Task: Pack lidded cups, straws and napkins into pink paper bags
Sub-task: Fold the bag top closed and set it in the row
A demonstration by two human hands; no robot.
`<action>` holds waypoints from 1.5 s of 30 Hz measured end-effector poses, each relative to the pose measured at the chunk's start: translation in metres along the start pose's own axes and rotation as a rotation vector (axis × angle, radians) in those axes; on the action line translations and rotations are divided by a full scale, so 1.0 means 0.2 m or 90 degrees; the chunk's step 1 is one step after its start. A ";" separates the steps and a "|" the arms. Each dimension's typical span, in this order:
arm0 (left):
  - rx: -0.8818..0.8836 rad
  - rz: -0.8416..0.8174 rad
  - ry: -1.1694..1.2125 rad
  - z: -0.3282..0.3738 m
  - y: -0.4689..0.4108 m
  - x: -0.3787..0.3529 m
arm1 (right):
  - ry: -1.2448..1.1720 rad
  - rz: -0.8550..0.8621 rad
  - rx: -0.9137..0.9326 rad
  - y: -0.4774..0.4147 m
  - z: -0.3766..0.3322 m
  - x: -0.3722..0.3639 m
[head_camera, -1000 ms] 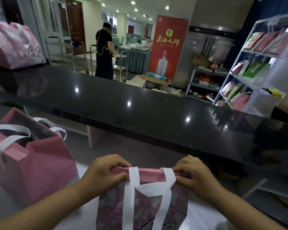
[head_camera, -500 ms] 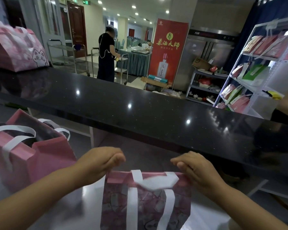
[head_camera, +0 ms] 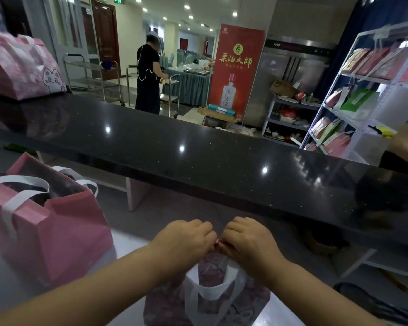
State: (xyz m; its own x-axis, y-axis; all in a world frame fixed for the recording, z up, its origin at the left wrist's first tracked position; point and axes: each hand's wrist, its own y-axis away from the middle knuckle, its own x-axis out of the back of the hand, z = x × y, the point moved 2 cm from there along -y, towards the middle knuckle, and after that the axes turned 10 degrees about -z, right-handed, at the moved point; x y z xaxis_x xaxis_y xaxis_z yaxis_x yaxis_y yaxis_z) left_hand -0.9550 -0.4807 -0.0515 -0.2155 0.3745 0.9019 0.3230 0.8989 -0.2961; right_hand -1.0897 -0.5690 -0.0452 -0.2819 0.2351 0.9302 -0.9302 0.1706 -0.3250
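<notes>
A pink patterned paper bag [head_camera: 250, 300] with white handles stands on the white work surface right in front of me. My left hand [head_camera: 186, 241] and my right hand [head_camera: 247, 241] meet side by side at the middle of its top edge, both pinching the rim together. The bag's mouth is pressed shut under my fingers, so its contents are hidden. A second pink bag [head_camera: 57, 231] stands open at the left, white handles up, its inside dark. No cups, straws or napkins show.
A long black glossy counter [head_camera: 198, 156] runs across just beyond my hands. Another pink cat-print bag [head_camera: 21, 69] rests on its far left end. White shelves [head_camera: 363, 95] with packets stand at the right. A person works at a trolley [head_camera: 170, 95] in the background.
My hands moved from the bag's two top corners inward to its centre, drawing the top edge together. The bag now sits lower in view.
</notes>
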 end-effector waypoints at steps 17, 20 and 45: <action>0.060 0.060 0.046 -0.06 0.05 -0.10 | 0.048 0.179 0.025 0.07 0.13 -0.10; 0.070 0.051 0.068 -0.08 0.05 -0.11 | 0.011 0.206 -0.025 0.07 0.15 -0.09; 0.574 -0.048 0.378 0.29 0.50 0.19 | -0.324 0.145 -0.272 0.21 -0.17 0.02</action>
State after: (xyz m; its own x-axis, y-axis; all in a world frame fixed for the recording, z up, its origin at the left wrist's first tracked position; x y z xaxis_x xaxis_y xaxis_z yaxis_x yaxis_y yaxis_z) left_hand -0.9834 -0.3626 -0.0642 0.3529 0.3594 0.8639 -0.5217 0.8420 -0.1372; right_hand -1.1228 -0.5287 -0.0617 -0.6311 -0.1490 0.7612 -0.6899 0.5563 -0.4631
